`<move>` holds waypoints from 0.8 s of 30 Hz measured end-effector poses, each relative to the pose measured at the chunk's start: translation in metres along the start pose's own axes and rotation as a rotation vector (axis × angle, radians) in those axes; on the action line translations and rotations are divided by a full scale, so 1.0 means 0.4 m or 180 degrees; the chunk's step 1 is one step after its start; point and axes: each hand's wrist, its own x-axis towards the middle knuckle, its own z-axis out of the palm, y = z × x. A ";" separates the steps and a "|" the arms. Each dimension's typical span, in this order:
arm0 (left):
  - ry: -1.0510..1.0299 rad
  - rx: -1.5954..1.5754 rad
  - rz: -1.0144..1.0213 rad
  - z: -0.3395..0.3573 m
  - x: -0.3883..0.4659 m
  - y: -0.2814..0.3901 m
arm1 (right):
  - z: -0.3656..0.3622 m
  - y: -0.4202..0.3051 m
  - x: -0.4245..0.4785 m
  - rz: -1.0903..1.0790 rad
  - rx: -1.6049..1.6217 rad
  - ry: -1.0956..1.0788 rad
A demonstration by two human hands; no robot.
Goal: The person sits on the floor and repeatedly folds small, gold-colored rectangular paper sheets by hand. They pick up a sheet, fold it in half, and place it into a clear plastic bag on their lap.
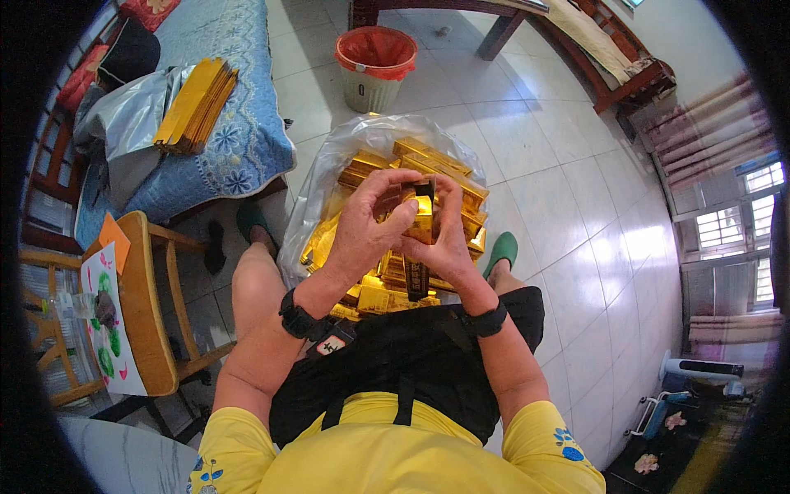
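Note:
Between my hands stands a gold and black carton [422, 223], with its narrow end towards me and a dark flap at its upper end. My left hand [370, 225] grips its left side, the thumb lying against the gold face. Around the right side curl the fingers of my right hand [449, 238]. Beneath both hands, a large clear plastic bag [318, 185] lies wide at the mouth on the floor, filled with many shiny gold cartons [432, 155]. My hands hide part of the pile.
A stack of flat gold cartons [196, 108] lies on a blue quilted cover [247, 133] at upper left. Beyond the bag stands a bin with a red liner [375, 68]. At left is a wooden chair [157, 309] bearing painted paper [123, 330]. Green shoes flank the bag.

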 end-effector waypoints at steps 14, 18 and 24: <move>-0.0053 0.0220 0.0158 0.001 -0.001 0.004 | -0.024 -0.004 0.010 -0.1063 -0.0461 -0.0151; -0.0091 0.0487 0.0194 -0.002 -0.003 0.008 | -0.033 -0.002 0.010 -0.1234 -0.0844 -0.0148; -0.0206 0.0348 0.0022 -0.002 -0.003 0.005 | -0.042 -0.001 0.014 -0.1437 -0.1087 -0.0073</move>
